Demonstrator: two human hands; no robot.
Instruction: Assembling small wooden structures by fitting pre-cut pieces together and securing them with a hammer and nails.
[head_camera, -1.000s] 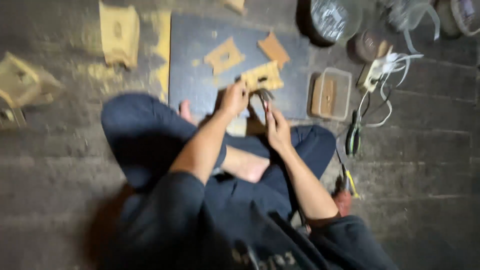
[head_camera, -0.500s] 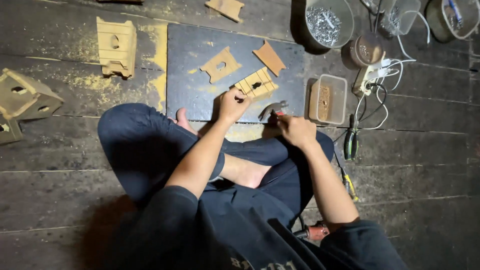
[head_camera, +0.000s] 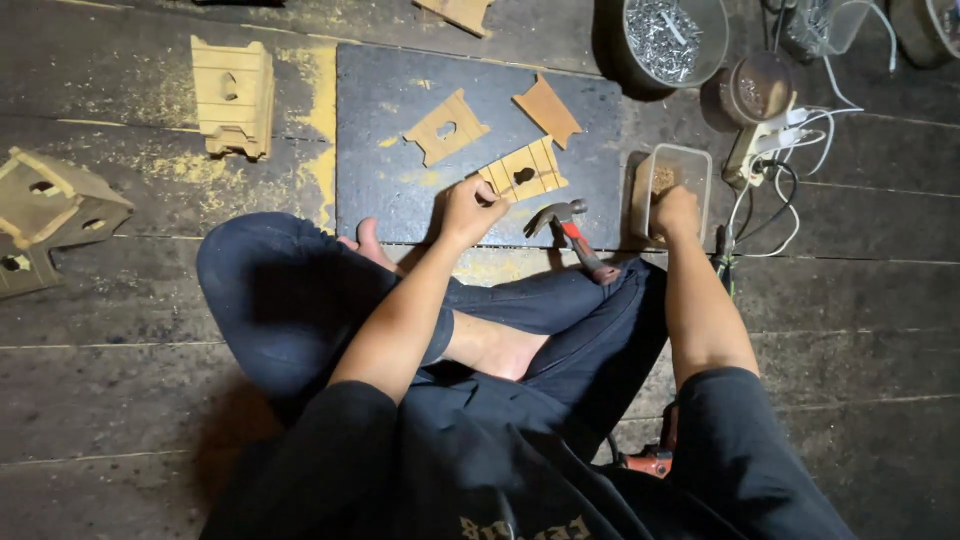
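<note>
On a dark work board (head_camera: 400, 150) laid over a plank floor, seen from above past crossed legs in dark trousers: a slatted wooden panel (head_camera: 524, 171) with a keyhole cutout, lying flat with its long axis tilted up toward the right. Touching its near-left end, the left hand (head_camera: 470, 208), fingers curled together against the panel's edge; whether anything small is pinched between them cannot be told. Just right of the panel, near the board's front edge, a claw hammer (head_camera: 570, 226), head toward the panel, red-and-black handle running down and right onto the lap, held by neither hand. Further right, off the board, the right hand (head_camera: 676, 210) at the near rim of a clear plastic tub (head_camera: 672, 172), fingers bunched, tips hidden. Left hand by far the nearer to the panel. Beyond: two more cut wooden pieces (head_camera: 446, 127) on the board, a tin of nails (head_camera: 662, 35), a power strip (head_camera: 760, 148) with white cables, and birdhouse-like wooden boxes (head_camera: 232, 95) at left.
</note>
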